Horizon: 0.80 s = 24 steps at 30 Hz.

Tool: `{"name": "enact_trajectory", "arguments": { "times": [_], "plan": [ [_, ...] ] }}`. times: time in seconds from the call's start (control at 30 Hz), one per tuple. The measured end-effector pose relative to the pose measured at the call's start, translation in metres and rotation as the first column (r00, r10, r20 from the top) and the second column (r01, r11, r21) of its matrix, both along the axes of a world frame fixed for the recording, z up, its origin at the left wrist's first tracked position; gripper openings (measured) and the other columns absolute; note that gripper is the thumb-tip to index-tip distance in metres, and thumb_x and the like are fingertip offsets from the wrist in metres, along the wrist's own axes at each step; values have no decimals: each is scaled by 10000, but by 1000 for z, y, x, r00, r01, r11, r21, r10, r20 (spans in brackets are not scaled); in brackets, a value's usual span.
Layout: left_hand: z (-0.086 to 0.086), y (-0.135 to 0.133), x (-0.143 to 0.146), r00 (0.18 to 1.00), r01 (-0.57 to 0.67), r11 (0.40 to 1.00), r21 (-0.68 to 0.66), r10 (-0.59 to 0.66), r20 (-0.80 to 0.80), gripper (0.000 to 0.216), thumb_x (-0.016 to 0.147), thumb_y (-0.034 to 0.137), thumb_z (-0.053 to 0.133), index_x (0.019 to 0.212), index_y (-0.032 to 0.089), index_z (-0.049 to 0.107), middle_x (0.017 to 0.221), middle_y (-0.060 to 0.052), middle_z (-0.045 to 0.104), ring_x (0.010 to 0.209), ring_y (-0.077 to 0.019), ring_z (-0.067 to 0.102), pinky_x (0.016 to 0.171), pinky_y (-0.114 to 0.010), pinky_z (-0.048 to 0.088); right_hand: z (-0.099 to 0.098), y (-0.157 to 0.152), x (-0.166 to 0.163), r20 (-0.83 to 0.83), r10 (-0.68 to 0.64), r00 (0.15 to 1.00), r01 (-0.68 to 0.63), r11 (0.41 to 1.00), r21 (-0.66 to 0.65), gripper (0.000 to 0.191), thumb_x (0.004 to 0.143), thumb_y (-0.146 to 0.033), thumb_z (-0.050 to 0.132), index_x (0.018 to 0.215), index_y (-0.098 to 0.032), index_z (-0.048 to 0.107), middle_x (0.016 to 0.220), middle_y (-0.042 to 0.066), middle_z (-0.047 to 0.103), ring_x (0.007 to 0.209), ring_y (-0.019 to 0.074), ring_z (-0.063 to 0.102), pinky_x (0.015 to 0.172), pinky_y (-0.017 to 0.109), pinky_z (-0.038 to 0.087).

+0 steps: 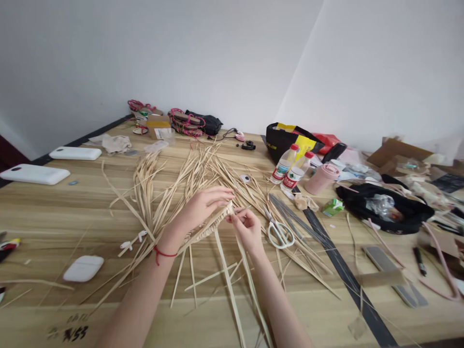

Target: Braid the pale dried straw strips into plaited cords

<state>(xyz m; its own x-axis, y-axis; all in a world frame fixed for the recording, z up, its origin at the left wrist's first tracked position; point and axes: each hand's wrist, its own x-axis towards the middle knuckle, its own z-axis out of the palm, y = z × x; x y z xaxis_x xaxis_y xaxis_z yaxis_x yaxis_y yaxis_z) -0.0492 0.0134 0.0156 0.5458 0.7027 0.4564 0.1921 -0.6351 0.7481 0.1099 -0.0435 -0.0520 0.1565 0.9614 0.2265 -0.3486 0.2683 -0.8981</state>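
My left hand (203, 205) is closed around a narrow woven straw band (212, 224), with its fingers curled over the band's far end. A red string is tied round that wrist. My right hand (246, 227) pinches a thin straw strip (226, 270) beside the band's tip, fingers pressed together. Long loose ends of the strips hang down towards me between my forearms. Behind my hands lies a spread heap of pale straw strips (174, 179) on the wooden table (72, 203).
White-handled scissors (280, 233) lie just right of my right hand. Two plastic bottles (290, 169), a pink cup (322, 179), black bags and cardboard crowd the right side. White power banks (35, 174) and an earbud case (83, 268) sit left. Dark strips (326, 246) run diagonally.
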Motion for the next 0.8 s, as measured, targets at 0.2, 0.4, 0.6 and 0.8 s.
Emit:
{"name": "enact_trajectory", "arguments": {
  "times": [0.2,0.4,0.6,0.8],
  "plan": [
    [6,15,-4,972,121,986,115,-94,-216,207,849,235,589,1028,242,693,1050,-32,693,1028,-176,608,932,-314,452,3,0,1,34,-16,999,15,1000,26,232,709,-327,743,653,-180,573,870,31,625,743,150,655,756,315,537],
    [31,31,4,896,298,941,160,-218,-386,166,838,265,602,948,216,715,958,-46,701,908,-173,632,829,-264,458,5,-3,6,63,-12,998,12,1000,-4,252,712,-349,740,644,-180,565,883,44,641,743,161,656,712,310,547],
    [52,33,13,880,345,937,53,-304,-365,54,743,243,677,737,262,727,757,-17,706,791,-186,649,776,-266,450,3,-3,10,62,-6,998,7,1000,-6,259,709,-354,745,645,-182,562,891,44,640,725,161,658,708,326,555],
    [56,28,17,846,401,911,92,-330,-419,155,702,138,676,590,245,669,647,-19,668,678,-176,607,723,-281,432,1,-4,11,68,-7,998,8,1000,-9,271,706,-366,747,645,-184,556,864,40,639,713,161,660,728,338,560]
  ]
}}
